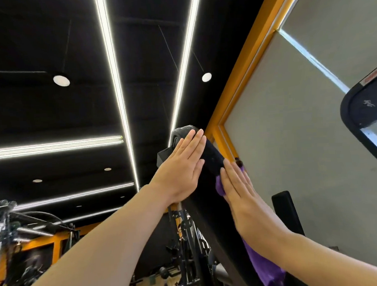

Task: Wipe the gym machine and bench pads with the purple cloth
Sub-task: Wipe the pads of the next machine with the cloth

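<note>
The black ceiling (51, 40) fills the upper left of the view, crossed by long white light strips (115, 81) and dotted with round lamps (61, 80). To the right of the machine pad, an orange frame (250, 55) borders pale grey wall panels (290, 139). A dark rounded panel (362, 115) enters at the far right edge, well apart from the pad. Below and left of the pad, black and orange gym equipment (186, 239) stands in the background, blurred in its details.

The black machine pad (213, 157), a long padded bar, runs diagonally from the centre of the view down toward the lower right, with a rounded upper end. A second, smaller black pad (286, 210) stands just right of it, behind the right forearm.

The left hand (182, 164) lies flat against the left face of the machine pad, fingers straight and close together, tips near the pad's rounded top; it holds nothing. The right hand (243, 196) presses, with fingers extended and together, on the purple cloth (264, 266) against the right face of the pad. The cloth shows beside the right fingers (231, 173) and hangs below the wrist along the pad's lower edge.
</note>
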